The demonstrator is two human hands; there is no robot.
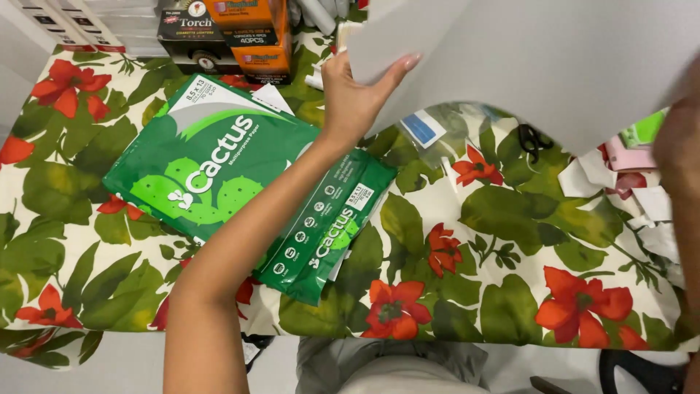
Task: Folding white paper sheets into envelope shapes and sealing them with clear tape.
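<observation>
My left hand (355,98) is raised over the table and pinches the left edge of a large white sheet of paper (554,58), which bows across the upper right of the view. My right hand (678,146) shows only as a blurred edge at the far right, against the sheet's right side; its grip is hidden. Under my left forearm lies a green wrapped ream of paper (197,164), with its torn green wrapper end (328,226) open toward me.
A floral cloth with red flowers and green leaves covers the table (467,248). Orange and black boxes (233,33) stand at the back. Black scissors (534,138), a pink item (627,157) and white paper scraps (656,211) lie at the right.
</observation>
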